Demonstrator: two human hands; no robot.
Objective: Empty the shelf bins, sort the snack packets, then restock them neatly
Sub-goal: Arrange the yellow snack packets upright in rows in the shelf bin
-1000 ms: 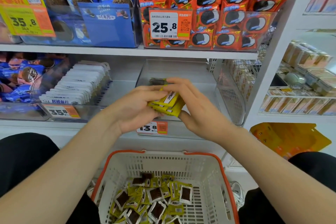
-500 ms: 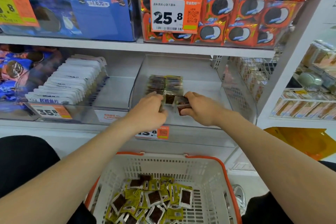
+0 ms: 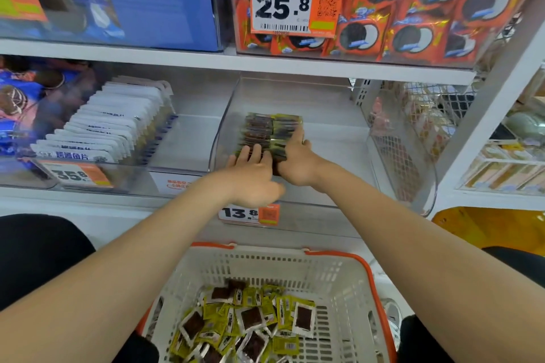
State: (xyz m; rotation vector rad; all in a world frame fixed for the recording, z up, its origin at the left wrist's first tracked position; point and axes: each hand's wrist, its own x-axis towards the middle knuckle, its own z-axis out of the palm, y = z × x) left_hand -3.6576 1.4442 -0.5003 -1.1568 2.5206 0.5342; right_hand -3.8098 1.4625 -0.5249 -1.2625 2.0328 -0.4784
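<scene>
the left hand lays straight fingers flat on the near end of the row of small yellow-and-brown foil snack packets, gripping nothing; press gently and evenly so none tip. the right hand, open too, squares the row's right edge inside the clear plastic shelf bin. the packets overlap tidily, brown windows left, yellow halves right.

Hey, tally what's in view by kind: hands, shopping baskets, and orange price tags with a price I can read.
Hands: 2, left hand, right hand
Shopping basket: 1
Readable price tags: 3, 25.8 tag, 35.8 tag, 13.8 tag
Total: 6
</scene>
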